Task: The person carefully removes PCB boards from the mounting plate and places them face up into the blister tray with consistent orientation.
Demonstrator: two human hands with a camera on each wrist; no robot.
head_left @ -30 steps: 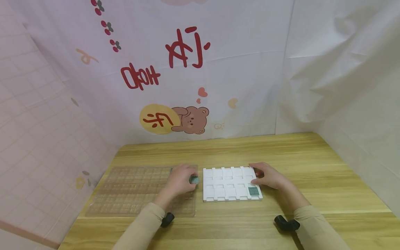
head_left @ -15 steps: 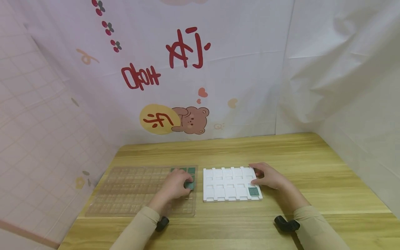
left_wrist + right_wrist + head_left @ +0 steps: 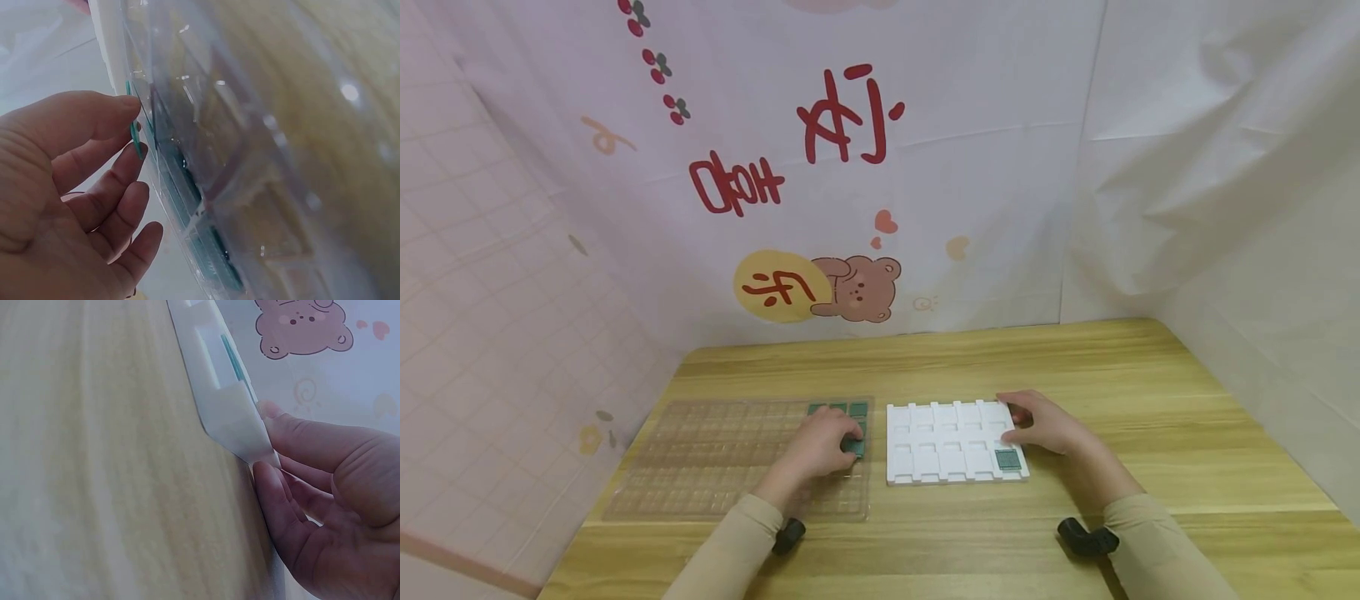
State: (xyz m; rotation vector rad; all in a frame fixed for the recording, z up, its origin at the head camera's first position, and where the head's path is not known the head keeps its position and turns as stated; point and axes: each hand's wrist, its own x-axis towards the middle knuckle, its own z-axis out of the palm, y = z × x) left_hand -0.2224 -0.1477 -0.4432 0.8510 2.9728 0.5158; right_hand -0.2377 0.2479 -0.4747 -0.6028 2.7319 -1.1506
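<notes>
In the left wrist view my left hand (image 3: pixel 75 181) pinches a thin green circuit board (image 3: pixel 135 139) between thumb and fingers, edge-on, right by the clear plastic tray (image 3: pixel 244 231). In the head view that left hand (image 3: pixel 815 443) is over the right part of the tray, partly covering several green boards (image 3: pixel 858 409) in its pockets. My right hand (image 3: pixel 1048 423) grips the right edge of a white slotted tray (image 3: pixel 917 437). One green board (image 3: pixel 1008 460) lies in that tray's near right slot. The right wrist view shows thumb and fingers on the white tray's corner (image 3: pixel 240 422).
Both trays lie side by side on a wooden table (image 3: pixel 970 542), with a narrow gap between them. White printed cloth (image 3: pixel 985 167) hangs behind and at the sides. Black wrist-worn pieces (image 3: pixel 1088 537) sit under the forearms.
My left hand has moved left and slightly down from the clear tray's right edge, uncovering green boards in the far right pockets. In the last half second it barely moves. The right hand stays put.
</notes>
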